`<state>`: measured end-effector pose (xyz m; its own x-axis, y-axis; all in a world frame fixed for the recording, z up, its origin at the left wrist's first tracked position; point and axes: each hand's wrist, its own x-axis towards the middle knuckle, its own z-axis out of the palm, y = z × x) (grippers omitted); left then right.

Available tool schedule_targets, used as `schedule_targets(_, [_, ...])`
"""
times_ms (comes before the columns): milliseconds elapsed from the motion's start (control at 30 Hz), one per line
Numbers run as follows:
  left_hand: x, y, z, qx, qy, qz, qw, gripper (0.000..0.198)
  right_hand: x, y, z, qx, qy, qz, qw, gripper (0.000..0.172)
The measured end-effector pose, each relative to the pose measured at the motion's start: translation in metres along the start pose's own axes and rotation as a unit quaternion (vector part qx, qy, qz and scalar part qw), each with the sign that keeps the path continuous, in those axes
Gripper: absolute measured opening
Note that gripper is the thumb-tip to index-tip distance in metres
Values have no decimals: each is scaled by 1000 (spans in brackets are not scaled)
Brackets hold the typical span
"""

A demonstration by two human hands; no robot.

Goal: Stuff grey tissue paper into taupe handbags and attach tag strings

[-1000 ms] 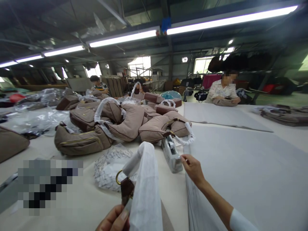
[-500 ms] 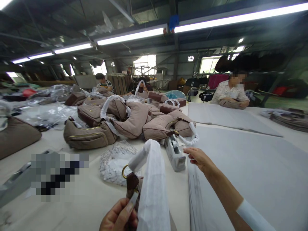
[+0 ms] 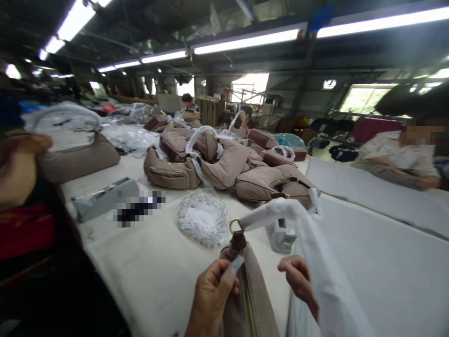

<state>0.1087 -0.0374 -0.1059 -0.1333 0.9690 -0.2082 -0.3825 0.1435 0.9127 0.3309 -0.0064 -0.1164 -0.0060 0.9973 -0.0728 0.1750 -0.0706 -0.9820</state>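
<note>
Handbag: the brown handbag (image 3: 261, 292) is at the near edge of the view, over the table (image 3: 147, 271), in the person's left hand; its lower part runs out of the picture.
Bag direction: its long axis runs away from the person, the far end leaning slightly left and tipped up; that end points towards the heap of handbags (image 3: 224, 164).
Zip: the gold zip (image 3: 250, 309) follows the long axis along the top; the bag's inside cannot be seen.
Far end: a dark brown tab (image 3: 238, 241) carries a gold ring (image 3: 234, 226).
Strap: the white-wrapped strap (image 3: 280, 215) rises from the ring, arches right, then drops back towards the person, crossing before the right wrist.
Left hand: the left hand (image 3: 215, 290) pinches a small pale strip (image 3: 236, 263) between thumb and finger, at the bag's far end just below the tab.
Right hand: the right hand (image 3: 298, 278) is just beside the strap, fingers curled and thumb close to them; whether they hold anything, I cannot tell.
Tape dispenser: the grey dispenser (image 3: 282, 234) stands beyond the right hand, partly behind the strap.
Clear bag: a rounded clear bag (image 3: 203, 217) lies left of the ring, filled with small white pieces, too blurred to identify.
Plastic: crumpled clear plastic (image 3: 128, 140) lies left of the heap.
Co-worker: at right, a person in a pale shirt (image 3: 379, 150) handles a brown piece (image 3: 393, 178).
</note>
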Motion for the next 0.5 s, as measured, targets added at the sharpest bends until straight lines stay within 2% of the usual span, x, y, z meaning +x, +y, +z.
schedule_targets(100, [-2,2,8,1,-40,26,999,39,-10,-49,26,-37,-157,-106,981,36])
schedule_targets(167, [-3,2,9,7,-57,40,998,36,-14,-76,41,-60,-216,-141,964,28])
schedule_targets(233, [-4,2,8,5,-67,54,996,33,-17,-91,51,-63,-250,-148,955,20])
schedule_targets(367, [-3,-3,5,17,-68,60,996,32,-16,-91,54,-68,-292,-170,939,18])
schedule_targets(500, [-3,-3,4,48,-49,59,996,29,-11,-81,49,-157,-286,-201,924,16])
